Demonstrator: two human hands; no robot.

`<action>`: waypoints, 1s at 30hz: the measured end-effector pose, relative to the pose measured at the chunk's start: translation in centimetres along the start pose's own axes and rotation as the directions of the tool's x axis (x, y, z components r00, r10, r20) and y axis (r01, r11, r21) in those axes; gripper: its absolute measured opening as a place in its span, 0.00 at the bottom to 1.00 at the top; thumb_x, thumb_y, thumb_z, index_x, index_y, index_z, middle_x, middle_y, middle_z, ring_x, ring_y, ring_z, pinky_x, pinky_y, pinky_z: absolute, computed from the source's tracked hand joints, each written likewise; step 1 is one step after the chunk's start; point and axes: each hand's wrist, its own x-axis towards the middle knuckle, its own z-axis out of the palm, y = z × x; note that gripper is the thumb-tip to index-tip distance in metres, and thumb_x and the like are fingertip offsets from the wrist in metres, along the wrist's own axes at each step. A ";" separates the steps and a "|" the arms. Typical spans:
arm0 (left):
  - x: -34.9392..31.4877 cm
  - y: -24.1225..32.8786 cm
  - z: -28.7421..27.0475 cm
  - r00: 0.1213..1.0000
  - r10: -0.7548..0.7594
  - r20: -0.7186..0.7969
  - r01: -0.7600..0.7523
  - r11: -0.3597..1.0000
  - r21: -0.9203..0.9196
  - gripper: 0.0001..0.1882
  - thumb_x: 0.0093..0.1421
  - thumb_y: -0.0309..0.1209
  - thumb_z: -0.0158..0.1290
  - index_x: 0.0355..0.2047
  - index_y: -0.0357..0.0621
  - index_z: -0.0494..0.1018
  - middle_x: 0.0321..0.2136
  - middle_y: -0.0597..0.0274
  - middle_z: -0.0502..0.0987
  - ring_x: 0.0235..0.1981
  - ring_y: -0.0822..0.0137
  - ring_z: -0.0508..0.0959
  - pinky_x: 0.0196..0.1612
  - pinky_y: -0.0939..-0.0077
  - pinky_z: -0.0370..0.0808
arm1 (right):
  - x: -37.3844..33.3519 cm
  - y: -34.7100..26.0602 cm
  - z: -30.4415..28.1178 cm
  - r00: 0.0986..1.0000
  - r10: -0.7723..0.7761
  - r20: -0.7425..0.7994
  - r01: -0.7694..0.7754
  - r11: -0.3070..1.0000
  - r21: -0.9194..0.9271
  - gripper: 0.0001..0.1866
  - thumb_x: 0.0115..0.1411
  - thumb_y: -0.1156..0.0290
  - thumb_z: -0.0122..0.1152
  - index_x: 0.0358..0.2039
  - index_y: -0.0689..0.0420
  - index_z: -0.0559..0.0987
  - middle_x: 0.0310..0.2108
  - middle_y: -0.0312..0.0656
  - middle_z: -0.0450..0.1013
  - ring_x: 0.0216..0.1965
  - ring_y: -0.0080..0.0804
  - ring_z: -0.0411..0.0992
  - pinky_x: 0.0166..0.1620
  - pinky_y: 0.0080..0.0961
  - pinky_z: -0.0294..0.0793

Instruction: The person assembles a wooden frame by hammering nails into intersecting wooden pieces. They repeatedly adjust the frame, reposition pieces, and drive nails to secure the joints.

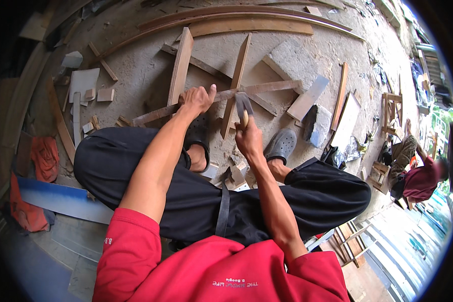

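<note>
My left hand (198, 100) is closed round a long wooden strip (274, 86) lying crosswise in front of me, its thumb pointing up. In my right hand (249, 138) is a hammer (243, 104), gripped by its pale handle. The hammer's dark metal head is at the place where the strip crosses an upright narrow board (241, 63); whether it touches the wood I cannot tell. A second, wider board (181, 65) stands beyond my left hand and meets the strip near it. Most of the hammer's handle is hidden by my fingers.
Long curved planks (251, 26) lie at the back. A concrete slab (292, 58), a pale board (308, 97) and a stone block (317, 125) are at the right. Wood offcuts (105, 94) and a blue-and-white handsaw-like sheet (60, 197) are left. Another person (420, 178) sits far right.
</note>
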 end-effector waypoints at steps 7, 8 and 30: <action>0.3 -0.2 0.5 1.000 0.007 0.005 -0.007 1.000 0.026 0.42 0.65 0.60 0.30 0.28 0.33 0.80 0.33 0.32 0.78 0.41 0.36 0.78 0.45 0.43 0.70 | 0.4 1.1 -2.8 0.981 0.108 -0.160 -0.062 0.960 0.272 0.13 0.59 0.67 0.61 0.40 0.60 0.73 0.24 0.58 0.74 0.26 0.57 0.73 0.32 0.40 0.71; 0.5 -0.2 0.6 1.000 0.021 0.014 -0.021 0.999 0.034 0.39 0.66 0.59 0.30 0.31 0.38 0.81 0.33 0.36 0.79 0.41 0.37 0.78 0.45 0.42 0.69 | 0.4 1.5 -2.9 0.979 0.133 -0.156 -0.081 0.951 0.299 0.13 0.59 0.66 0.61 0.39 0.60 0.73 0.24 0.58 0.74 0.26 0.57 0.73 0.32 0.41 0.71; 0.0 0.5 0.1 0.999 -0.037 -0.030 0.041 0.987 0.157 0.38 0.66 0.55 0.32 0.26 0.33 0.80 0.27 0.31 0.76 0.35 0.34 0.78 0.43 0.47 0.73 | 1.4 1.3 -2.3 0.913 -0.382 0.143 0.408 0.863 -0.299 0.09 0.60 0.63 0.55 0.33 0.54 0.70 0.24 0.48 0.75 0.23 0.50 0.77 0.22 0.43 0.74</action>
